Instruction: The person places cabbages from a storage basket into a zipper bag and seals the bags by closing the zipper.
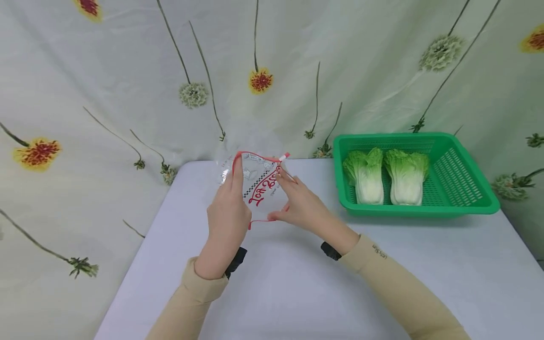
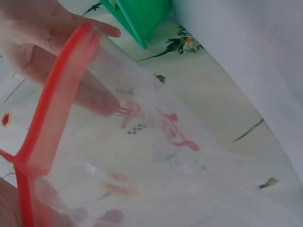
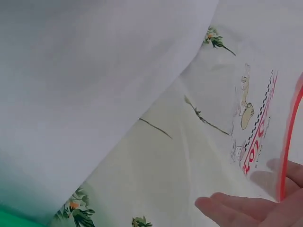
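Observation:
A clear plastic zip bag (image 1: 260,186) with a red rim and slider, printed with red lettering and a black checkered strip, is held up over the table. Its mouth is spread between both hands. My left hand (image 1: 227,208) grips its left side, index finger pointing up along the red edge; its other fingers are mostly hidden. On the right side my right hand (image 1: 303,205) has thumb and fingers spread at the red rim. Its straight fingers (image 3: 232,208) show in the right wrist view, with part of the hand seen through the film. No contents show inside the bag.
A green plastic basket (image 1: 471,208) stands at the right back of the white table (image 1: 280,293). Inside lie two heads of Chinese cabbage, one on the left (image 1: 369,182) and another beside it (image 1: 406,182). Behind hangs a flower-patterned cloth (image 1: 280,42).

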Demonstrator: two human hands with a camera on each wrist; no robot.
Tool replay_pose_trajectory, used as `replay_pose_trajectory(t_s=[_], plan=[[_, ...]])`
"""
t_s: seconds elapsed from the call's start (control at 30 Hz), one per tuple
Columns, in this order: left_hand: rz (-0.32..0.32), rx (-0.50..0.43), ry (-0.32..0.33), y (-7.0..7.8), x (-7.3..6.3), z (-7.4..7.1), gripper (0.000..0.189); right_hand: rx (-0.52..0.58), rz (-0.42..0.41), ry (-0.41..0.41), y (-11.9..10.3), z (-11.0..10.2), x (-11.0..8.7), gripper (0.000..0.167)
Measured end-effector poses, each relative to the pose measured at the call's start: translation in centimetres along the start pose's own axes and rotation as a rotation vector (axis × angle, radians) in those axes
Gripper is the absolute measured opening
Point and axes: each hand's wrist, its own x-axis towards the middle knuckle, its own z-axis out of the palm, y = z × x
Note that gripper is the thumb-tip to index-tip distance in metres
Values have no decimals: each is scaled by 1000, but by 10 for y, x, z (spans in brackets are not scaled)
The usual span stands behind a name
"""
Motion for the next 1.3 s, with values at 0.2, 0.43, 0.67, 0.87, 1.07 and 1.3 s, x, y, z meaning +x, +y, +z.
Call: replay_pose_trajectory(t_s=[0.2, 0.43, 0.67, 0.87, 1.07, 1.3], plan=[[70, 190, -256, 6, 3, -4, 93, -260, -166, 257, 2, -6, -10, 63], [266, 163, -253, 8, 2, -6, 78, -436, -363, 373, 13, -17, -5, 46], [293, 44, -287, -3, 3, -10, 71, -460, -360, 302, 31, -20, -3, 56], [259, 154, -161, -13, 4, -12, 71, -291, -293, 192, 37, -19, -7, 64], [107, 151, -78, -15, -2, -8, 62, -260, -285, 242, 32, -17, -11, 64], [-40, 16, -169, -10, -8, -3, 83, -313, -259, 248, 22, -21, -11, 75]])
